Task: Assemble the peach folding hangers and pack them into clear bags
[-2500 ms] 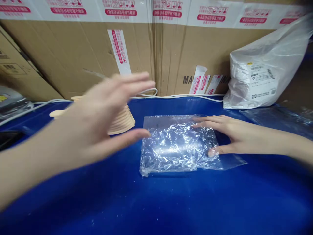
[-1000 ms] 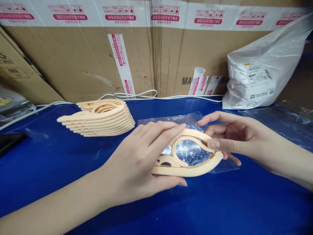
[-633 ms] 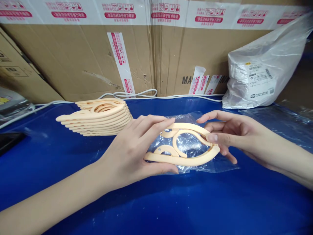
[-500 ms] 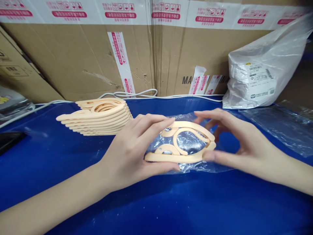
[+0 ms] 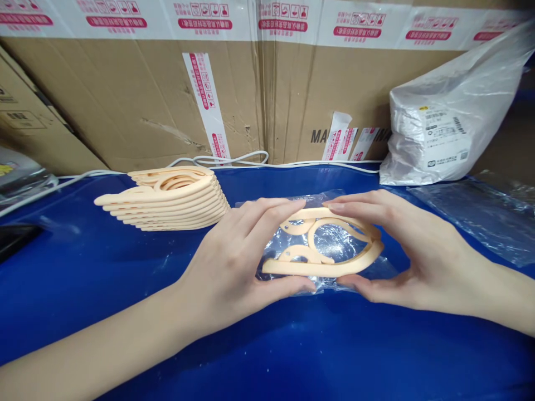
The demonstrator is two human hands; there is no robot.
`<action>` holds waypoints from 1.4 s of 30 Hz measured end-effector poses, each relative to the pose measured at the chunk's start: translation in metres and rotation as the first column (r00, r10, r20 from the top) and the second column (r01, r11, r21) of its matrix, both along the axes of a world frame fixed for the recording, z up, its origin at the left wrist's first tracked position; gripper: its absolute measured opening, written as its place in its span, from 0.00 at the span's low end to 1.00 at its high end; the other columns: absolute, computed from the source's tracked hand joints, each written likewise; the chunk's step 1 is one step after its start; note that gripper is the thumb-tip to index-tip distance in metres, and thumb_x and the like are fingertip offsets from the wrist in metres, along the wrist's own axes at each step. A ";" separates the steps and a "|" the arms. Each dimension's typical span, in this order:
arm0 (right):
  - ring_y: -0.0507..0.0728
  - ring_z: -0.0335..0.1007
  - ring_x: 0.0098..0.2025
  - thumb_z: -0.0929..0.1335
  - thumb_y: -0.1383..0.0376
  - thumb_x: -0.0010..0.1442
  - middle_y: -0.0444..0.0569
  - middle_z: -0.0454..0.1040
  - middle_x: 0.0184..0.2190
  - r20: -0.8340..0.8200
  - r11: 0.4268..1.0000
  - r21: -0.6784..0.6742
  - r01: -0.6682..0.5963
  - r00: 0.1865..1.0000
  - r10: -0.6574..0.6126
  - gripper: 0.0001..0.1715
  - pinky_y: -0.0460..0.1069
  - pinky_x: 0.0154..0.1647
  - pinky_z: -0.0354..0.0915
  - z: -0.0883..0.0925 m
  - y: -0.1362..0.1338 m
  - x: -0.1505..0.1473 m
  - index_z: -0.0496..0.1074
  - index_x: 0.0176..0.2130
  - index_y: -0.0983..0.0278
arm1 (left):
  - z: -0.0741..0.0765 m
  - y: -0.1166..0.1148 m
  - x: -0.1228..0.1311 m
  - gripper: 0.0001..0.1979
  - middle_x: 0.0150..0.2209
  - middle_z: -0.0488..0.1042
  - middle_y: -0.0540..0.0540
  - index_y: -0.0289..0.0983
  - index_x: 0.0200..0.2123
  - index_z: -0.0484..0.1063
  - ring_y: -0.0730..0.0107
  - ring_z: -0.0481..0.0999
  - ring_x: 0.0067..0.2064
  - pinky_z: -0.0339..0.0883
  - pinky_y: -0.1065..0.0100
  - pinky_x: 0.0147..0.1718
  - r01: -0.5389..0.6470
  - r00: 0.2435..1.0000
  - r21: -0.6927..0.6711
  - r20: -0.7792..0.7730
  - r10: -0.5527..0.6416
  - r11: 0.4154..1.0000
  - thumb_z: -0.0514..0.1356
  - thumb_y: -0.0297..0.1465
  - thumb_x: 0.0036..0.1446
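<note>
A cream plastic folding clothes hanger [image 5: 309,270], folded into an oval, lies over a clear plastic bag [image 5: 382,270] on the blue table. My left hand [image 5: 229,256] grips its left part, fingers on the far bar and thumb along the near one. Around the right end is my right hand [image 5: 418,250], fingertips at the far edge and thumb at the near edge. More than one hanger may be layered here; I cannot tell. Left of my left hand stands a neat stack of matching folded hangers [image 5: 179,206].
Large cardboard boxes [image 5: 142,100] wall off the back, with a white cable [image 5: 292,165] along their base. A white plastic bag with a label [image 5: 443,133] stands at back right, near flat clear plastic [image 5: 480,217]. A dark object [image 5: 16,239] sits at the left edge.
My right hand has closed in on the right end, its fingertips now against the far edge. The hanger and my left hand have shifted slightly right.
</note>
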State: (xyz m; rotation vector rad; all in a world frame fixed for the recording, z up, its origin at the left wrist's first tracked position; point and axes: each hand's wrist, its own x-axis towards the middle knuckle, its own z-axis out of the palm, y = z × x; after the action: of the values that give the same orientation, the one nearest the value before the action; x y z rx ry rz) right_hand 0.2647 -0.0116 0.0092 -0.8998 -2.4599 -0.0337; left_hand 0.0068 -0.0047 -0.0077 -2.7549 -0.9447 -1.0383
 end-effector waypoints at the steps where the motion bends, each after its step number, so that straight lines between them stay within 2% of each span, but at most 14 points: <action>1: 0.67 0.69 0.54 0.73 0.54 0.54 0.49 0.69 0.57 -0.002 1.000 0.011 0.009 1.000 -0.009 0.42 0.60 0.51 0.71 0.001 0.002 0.002 0.55 0.63 0.50 | 0.000 0.001 -0.001 0.40 0.59 0.67 0.38 0.36 0.62 0.57 0.55 0.68 0.59 0.65 0.55 0.58 -0.011 1.000 -0.010 -0.015 0.011 1.000 0.65 0.50 0.54; 4: 0.66 0.71 0.50 0.72 0.52 0.53 0.51 0.71 0.54 -0.006 0.996 0.044 0.074 0.997 -0.074 0.40 0.60 0.51 0.70 0.012 0.012 0.015 0.59 0.61 0.53 | 0.000 0.003 -0.008 0.45 0.65 0.58 0.36 0.35 0.67 0.49 0.52 0.59 0.66 0.58 0.51 0.64 -0.048 0.996 -0.070 -0.077 0.043 0.996 0.61 0.53 0.56; 7: 0.66 0.71 0.52 0.72 0.47 0.52 0.53 0.71 0.54 -0.009 0.979 0.013 0.202 0.979 -0.202 0.40 0.56 0.50 0.70 0.027 0.027 0.042 0.62 0.58 0.59 | 0.002 0.004 -0.018 0.39 0.69 0.53 0.39 0.38 0.68 0.47 0.53 0.54 0.69 0.55 0.50 0.65 -0.078 0.985 -0.201 -0.169 0.044 0.977 0.56 0.50 0.62; 9: 0.65 0.70 0.54 0.71 0.47 0.55 0.52 0.70 0.55 0.061 0.951 -0.074 0.300 0.953 -0.296 0.37 0.55 0.49 0.69 0.036 0.039 0.063 0.63 0.58 0.57 | 0.002 0.005 -0.023 0.36 0.70 0.51 0.43 0.41 0.68 0.47 0.54 0.51 0.70 0.52 0.50 0.66 -0.112 0.972 -0.276 -0.231 0.047 0.955 0.54 0.50 0.64; 10: 0.65 0.71 0.52 0.71 0.46 0.54 0.51 0.73 0.53 0.104 0.942 -0.090 0.324 0.944 -0.315 0.38 0.56 0.48 0.70 0.040 0.043 0.073 0.62 0.60 0.54 | 0.003 0.006 -0.025 0.36 0.70 0.50 0.44 0.42 0.69 0.48 0.54 0.50 0.70 0.51 0.50 0.67 -0.131 0.965 -0.303 -0.257 0.052 0.944 0.53 0.50 0.64; 12: 0.66 0.73 0.50 0.73 0.42 0.48 0.50 0.74 0.51 0.139 0.940 -0.132 0.314 0.945 -0.296 0.51 0.56 0.41 0.72 0.044 0.049 0.090 0.56 0.64 0.50 | 0.001 0.007 -0.027 0.36 0.71 0.49 0.46 0.43 0.69 0.48 0.54 0.48 0.71 0.50 0.51 0.67 -0.164 0.953 -0.344 -0.298 0.058 0.925 0.52 0.52 0.64; 13: 0.67 0.73 0.50 0.72 0.40 0.47 0.50 0.74 0.50 0.149 0.930 -0.151 0.336 0.937 -0.315 0.53 0.56 0.39 0.73 0.046 0.050 0.095 0.55 0.65 0.49 | 0.000 0.008 -0.028 0.36 0.71 0.48 0.46 0.42 0.69 0.48 0.54 0.47 0.71 0.49 0.52 0.67 -0.175 0.946 -0.366 -0.320 0.053 0.914 0.51 0.52 0.64; 17: 0.68 0.73 0.51 0.71 0.38 0.48 0.52 0.73 0.52 0.222 0.876 -0.238 0.420 0.901 -0.372 0.53 0.56 0.38 0.73 0.048 0.044 0.096 0.53 0.66 0.48 | -0.005 0.010 -0.028 0.39 0.71 0.45 0.44 0.39 0.70 0.46 0.53 0.45 0.71 0.49 0.52 0.67 -0.200 0.922 -0.446 -0.386 0.014 0.872 0.49 0.54 0.64; 23: 0.65 0.74 0.48 0.72 0.43 0.52 0.50 0.72 0.55 0.214 0.903 -0.312 0.294 0.948 -0.235 0.42 0.55 0.41 0.73 0.028 0.045 0.068 0.60 0.61 0.50 | -0.007 0.009 -0.026 0.40 0.72 0.43 0.46 0.40 0.70 0.45 0.56 0.44 0.71 0.48 0.53 0.68 -0.242 0.915 -0.484 -0.402 0.032 0.841 0.47 0.57 0.63; 27: 0.67 0.70 0.53 0.71 0.46 0.55 0.55 0.72 0.55 0.171 0.972 -0.181 0.150 0.978 -0.120 0.41 0.61 0.53 0.65 0.000 0.053 0.042 0.61 0.61 0.60 | -0.007 0.012 -0.026 0.41 0.72 0.40 0.45 0.39 0.71 0.41 0.54 0.42 0.72 0.46 0.50 0.68 -0.204 0.899 -0.504 -0.436 -0.043 0.839 0.46 0.56 0.63; 31: 0.67 0.69 0.53 0.71 0.47 0.56 0.54 0.73 0.54 0.102 0.975 -0.218 0.034 0.995 -0.012 0.42 0.62 0.51 0.64 -0.019 0.058 0.031 0.59 0.63 0.61 | -0.009 0.014 -0.026 0.40 0.72 0.39 0.46 0.40 0.71 0.41 0.54 0.39 0.72 0.44 0.48 0.68 -0.175 0.900 -0.485 -0.432 -0.060 0.857 0.46 0.56 0.64; 34: 0.67 0.68 0.53 0.71 0.46 0.55 0.52 0.72 0.54 0.112 0.966 -0.254 0.052 0.993 -0.024 0.45 0.62 0.52 0.63 -0.018 0.061 0.038 0.58 0.64 0.57 | -0.009 0.012 -0.025 0.38 0.72 0.38 0.47 0.42 0.71 0.41 0.56 0.40 0.72 0.43 0.48 0.68 -0.147 0.900 -0.465 -0.428 -0.076 0.873 0.46 0.54 0.66; 38: 0.64 0.71 0.48 0.72 0.47 0.55 0.49 0.75 0.48 0.171 0.943 -0.323 0.081 0.985 -0.026 0.43 0.61 0.49 0.65 -0.009 0.065 0.051 0.58 0.63 0.54 | -0.008 0.009 -0.022 0.31 0.72 0.41 0.50 0.45 0.70 0.46 0.60 0.43 0.72 0.45 0.51 0.68 -0.070 0.897 -0.427 -0.423 -0.130 0.902 0.44 0.49 0.69; 42: 0.62 0.72 0.47 0.71 0.48 0.57 0.50 0.76 0.45 0.066 0.944 -0.322 0.074 0.996 -0.055 0.37 0.60 0.49 0.65 -0.013 0.064 0.042 0.61 0.60 0.58 | -0.009 0.008 -0.020 0.29 0.71 0.46 0.51 0.42 0.69 0.48 0.63 0.44 0.72 0.44 0.54 0.69 -0.013 0.887 -0.408 -0.427 -0.178 0.913 0.43 0.47 0.70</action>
State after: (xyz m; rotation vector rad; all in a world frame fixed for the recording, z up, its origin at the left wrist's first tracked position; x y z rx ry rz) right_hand 0.3067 0.0525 -0.0042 -1.1302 -2.5304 0.3370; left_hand -0.0137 0.0036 -0.0164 -3.1690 -1.0563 -0.1653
